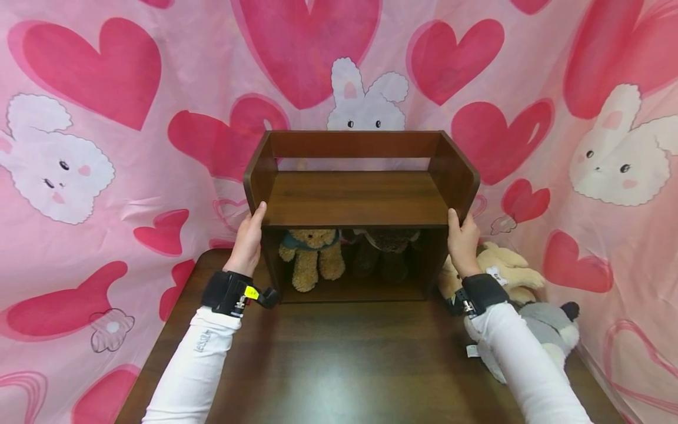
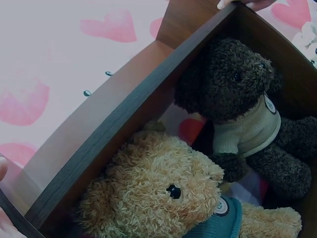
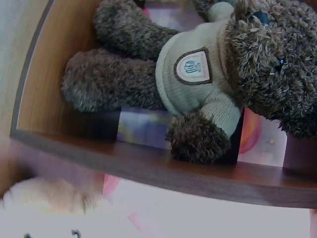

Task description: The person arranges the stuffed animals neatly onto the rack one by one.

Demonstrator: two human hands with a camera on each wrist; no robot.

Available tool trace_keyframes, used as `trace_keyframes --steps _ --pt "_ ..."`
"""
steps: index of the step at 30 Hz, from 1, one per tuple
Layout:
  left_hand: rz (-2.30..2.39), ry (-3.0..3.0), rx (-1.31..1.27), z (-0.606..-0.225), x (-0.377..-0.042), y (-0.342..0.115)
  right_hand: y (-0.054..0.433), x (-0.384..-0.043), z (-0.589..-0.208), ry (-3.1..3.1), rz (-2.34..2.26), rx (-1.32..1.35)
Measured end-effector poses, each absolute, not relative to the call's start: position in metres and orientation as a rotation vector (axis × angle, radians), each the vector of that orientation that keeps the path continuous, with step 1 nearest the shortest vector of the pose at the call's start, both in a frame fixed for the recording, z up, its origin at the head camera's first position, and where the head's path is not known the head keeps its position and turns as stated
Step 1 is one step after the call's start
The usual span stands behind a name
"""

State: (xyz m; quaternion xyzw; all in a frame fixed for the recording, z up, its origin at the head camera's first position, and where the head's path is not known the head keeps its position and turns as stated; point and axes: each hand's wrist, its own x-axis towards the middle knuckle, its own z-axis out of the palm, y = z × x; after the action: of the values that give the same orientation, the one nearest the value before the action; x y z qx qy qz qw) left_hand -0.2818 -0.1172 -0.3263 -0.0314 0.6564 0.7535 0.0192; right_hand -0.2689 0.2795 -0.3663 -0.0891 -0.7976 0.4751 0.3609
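Observation:
A brown wooden shelf unit (image 1: pixel 355 197) stands on the table, with an open upper ledge and a lower compartment. My left hand (image 1: pixel 248 240) grips its left side panel, thumb at the front edge. On the opposite panel, my right hand (image 1: pixel 463 241) holds on at about the same height. Inside the compartment sits a light tan teddy bear (image 2: pixel 153 193) in a blue-green top. To its right is a dark brown teddy bear (image 3: pixel 262 49) in a cream knit sweater with a badge. From the head view, the ledge hides most of both bears' heads.
Right of the shelf, a beige plush toy (image 1: pixel 511 274) and a grey and white plush toy (image 1: pixel 545 330) lie on the dark wooden table (image 1: pixel 339 365), near my right forearm. Pink cloth (image 1: pixel 190 70) with hearts and rabbits hangs behind and at both sides.

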Motion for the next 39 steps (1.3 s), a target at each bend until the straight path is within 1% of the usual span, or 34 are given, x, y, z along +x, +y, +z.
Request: trace_keyframes --steps 8,17,22,29,39 --pt "2.368 2.055 -0.079 -0.328 -0.282 -0.116 0.29 -0.265 -0.356 -2.217 1.091 -0.16" --pt "2.388 2.067 -0.055 -0.328 -0.283 -0.112 0.296 -0.26 -0.345 -2.363 1.047 -0.162" --pt "2.405 2.065 -0.067 -0.329 -0.283 -0.112 0.301 -0.258 -0.34 -2.447 1.008 -0.093" --pt "2.415 2.128 -0.113 -0.329 -0.283 -0.11 0.31 -0.255 -0.329 -2.596 0.838 -0.017" --pt "2.406 2.131 -0.107 -0.329 -0.283 -0.108 0.314 -0.247 -0.311 -2.784 0.748 0.062"
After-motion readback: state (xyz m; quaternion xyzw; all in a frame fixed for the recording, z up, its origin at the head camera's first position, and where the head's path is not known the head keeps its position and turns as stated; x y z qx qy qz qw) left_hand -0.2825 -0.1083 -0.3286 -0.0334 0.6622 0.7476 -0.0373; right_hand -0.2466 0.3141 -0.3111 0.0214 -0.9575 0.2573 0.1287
